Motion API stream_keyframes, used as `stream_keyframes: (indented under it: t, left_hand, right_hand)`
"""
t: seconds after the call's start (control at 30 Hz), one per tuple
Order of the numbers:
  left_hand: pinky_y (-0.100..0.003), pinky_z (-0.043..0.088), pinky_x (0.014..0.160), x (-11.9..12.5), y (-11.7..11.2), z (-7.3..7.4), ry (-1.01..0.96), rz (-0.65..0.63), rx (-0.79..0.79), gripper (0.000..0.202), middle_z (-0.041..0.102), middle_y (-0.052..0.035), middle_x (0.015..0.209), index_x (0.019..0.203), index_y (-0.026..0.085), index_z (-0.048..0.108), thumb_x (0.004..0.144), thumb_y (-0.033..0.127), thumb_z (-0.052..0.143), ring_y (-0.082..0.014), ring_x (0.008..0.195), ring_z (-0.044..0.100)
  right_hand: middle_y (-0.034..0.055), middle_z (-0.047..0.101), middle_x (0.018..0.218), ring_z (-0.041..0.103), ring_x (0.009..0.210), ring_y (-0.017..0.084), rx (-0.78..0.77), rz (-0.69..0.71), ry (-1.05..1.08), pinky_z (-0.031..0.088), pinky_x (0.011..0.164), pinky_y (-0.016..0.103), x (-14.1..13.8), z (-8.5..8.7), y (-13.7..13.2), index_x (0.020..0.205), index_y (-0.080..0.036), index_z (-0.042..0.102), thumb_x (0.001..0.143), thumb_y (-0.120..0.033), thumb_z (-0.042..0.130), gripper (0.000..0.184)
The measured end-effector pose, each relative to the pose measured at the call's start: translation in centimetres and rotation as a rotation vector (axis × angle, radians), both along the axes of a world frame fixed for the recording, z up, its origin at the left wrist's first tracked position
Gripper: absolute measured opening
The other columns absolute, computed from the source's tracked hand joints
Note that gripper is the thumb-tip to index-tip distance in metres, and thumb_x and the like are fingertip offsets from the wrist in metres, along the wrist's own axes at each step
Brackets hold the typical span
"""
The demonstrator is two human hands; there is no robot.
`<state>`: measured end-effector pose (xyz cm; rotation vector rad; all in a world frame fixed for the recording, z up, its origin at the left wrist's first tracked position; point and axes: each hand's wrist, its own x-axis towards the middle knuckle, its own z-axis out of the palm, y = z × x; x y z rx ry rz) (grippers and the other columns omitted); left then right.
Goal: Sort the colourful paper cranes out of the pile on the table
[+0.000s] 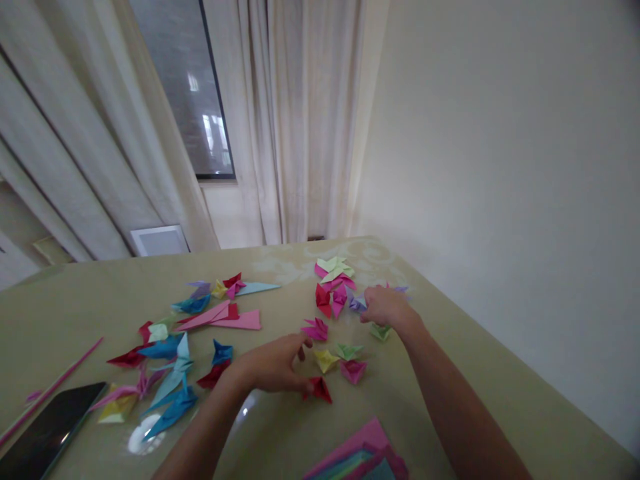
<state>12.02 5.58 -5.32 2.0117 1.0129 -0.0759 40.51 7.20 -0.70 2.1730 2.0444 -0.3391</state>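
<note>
My left hand (pixel 277 363) is low over the table, thumb and fingers apart, with the thumb at a folded red paper piece (pixel 319 390). Just beyond it lie folded paper pieces in magenta (pixel 316 329), yellow (pixel 326 361), green (pixel 349 351) and pink (pixel 353 371). Farther back, my right hand (pixel 387 307) points down with its fingers drawn together beside a pale purple folded piece (pixel 355 303). What those fingers hold, if anything, is hidden. A red piece (pixel 323 300) and a magenta one (pixel 339 300) sit left of it; a green piece (pixel 381 331) lies below.
Left on the table (pixel 280 440) are several paper cranes (pixel 177 367), pink strips (pixel 225 317), a phone (pixel 50 427) and a pink stick (pixel 55 387). Stacked coloured paper (pixel 360 453) lies at the front. Pale green folded paper (pixel 336 268) is at the back. A wall (pixel 500 200) borders the right.
</note>
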Motion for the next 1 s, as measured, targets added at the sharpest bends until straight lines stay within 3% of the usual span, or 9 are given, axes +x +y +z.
stream_keyframes:
  t: [0.07,0.17,0.27,0.4,0.57,0.67,0.73,0.83,1.0]
  left_hand:
    - [-0.032,0.054,0.079,1.0,-0.7,-0.2,-0.012,-0.041,0.046,0.082,0.065,-0.0131,0.138,0.141,0.018,0.055,0.066,0.033,0.085,-0.0258,0.096,0.071]
    - [-0.033,0.052,0.089,2.7,-1.6,-0.9,-0.08,-0.048,0.128,0.067,0.066,-0.0116,0.135,0.14,0.019,0.058,0.076,0.025,0.077,-0.0261,0.104,0.068]
    - [-0.033,0.051,0.091,4.3,-2.3,-1.6,-0.136,-0.03,0.165,0.042,0.068,-0.0096,0.128,0.128,0.021,0.065,0.086,0.027,0.069,-0.025,0.105,0.067]
    - [-0.031,0.051,0.093,5.0,-2.8,-1.4,-0.168,-0.053,0.233,0.039,0.069,-0.0086,0.13,0.13,0.023,0.065,0.091,0.028,0.069,-0.0237,0.109,0.068]
    - [-0.026,0.051,0.089,0.4,-0.9,1.7,0.121,0.065,0.363,0.022,0.078,-0.0014,0.113,0.114,0.028,0.072,0.093,0.031,0.07,-0.0204,0.106,0.072]
    - [-0.041,0.051,0.093,-4.8,1.2,2.9,0.33,0.275,0.441,0.023,0.077,-0.0154,0.116,0.112,0.02,0.071,0.089,0.021,0.068,-0.0336,0.113,0.072]
    - [-0.048,0.051,0.094,-7.8,2.4,2.7,0.447,0.376,0.451,0.025,0.075,-0.0231,0.122,0.109,0.016,0.071,0.084,0.015,0.067,-0.0407,0.117,0.07]
    - [-0.046,0.051,0.094,-10.1,3.6,1.4,0.504,0.417,0.411,0.024,0.077,-0.0194,0.119,0.1,0.019,0.071,0.078,0.01,0.067,-0.0382,0.115,0.071]
    - [-0.035,0.053,0.082,-8.9,4.0,0.6,0.362,0.342,0.332,0.014,0.08,-0.0107,0.103,0.087,0.02,0.07,0.074,0.014,0.071,-0.031,0.101,0.074]
  right_hand:
    - [0.0103,0.082,0.089,0.079,0.088,0.026,-0.085,0.017,0.049,0.053,0.072,0.028,-0.4,-0.4,0.1,0.091,-0.019,0.078,0.078,-0.032,0.085,0.019]
    - [0.0055,0.08,0.075,0.077,0.071,0.019,-0.201,0.071,0.129,0.052,0.065,0.024,-0.9,-0.6,0.2,0.074,-0.019,0.076,0.084,-0.033,0.077,0.018]
    - [0.0063,0.081,0.079,0.077,0.076,0.021,-0.18,0.091,0.13,0.051,0.067,0.025,-1.1,-0.5,0.2,0.077,-0.018,0.076,0.086,-0.029,0.071,0.015]
    - [0.0118,0.082,0.088,0.077,0.088,0.028,-0.102,0.083,0.071,0.051,0.07,0.029,-1.2,-0.7,0.2,0.087,-0.016,0.078,0.081,-0.023,0.072,0.01]
    - [0.0055,0.075,0.065,0.073,0.066,0.02,-0.172,0.133,0.131,0.045,0.06,0.025,-1.7,-1.1,0.1,0.069,-0.018,0.073,0.081,-0.021,0.071,0.013]
    - [0.0038,0.075,0.068,0.071,0.069,0.019,-0.091,0.146,0.158,0.042,0.062,0.025,-2.0,-0.3,-0.2,0.078,-0.018,0.072,0.088,-0.02,0.066,0.011]
    - [0.0041,0.075,0.074,0.07,0.074,0.019,-0.002,0.158,0.169,0.04,0.065,0.026,-2.4,0.6,-0.7,0.087,-0.019,0.071,0.095,-0.021,0.06,0.014]
    - [0.0037,0.074,0.085,0.067,0.08,0.019,0.106,0.206,0.202,0.036,0.067,0.027,-3.3,1.9,-1.5,0.095,-0.02,0.069,0.101,-0.023,0.053,0.017]
    - [0.0015,0.068,0.083,0.06,0.075,0.017,0.219,0.346,0.357,0.032,0.065,0.027,-4.8,2.8,-2.9,0.09,-0.019,0.066,0.101,-0.024,0.058,0.014]
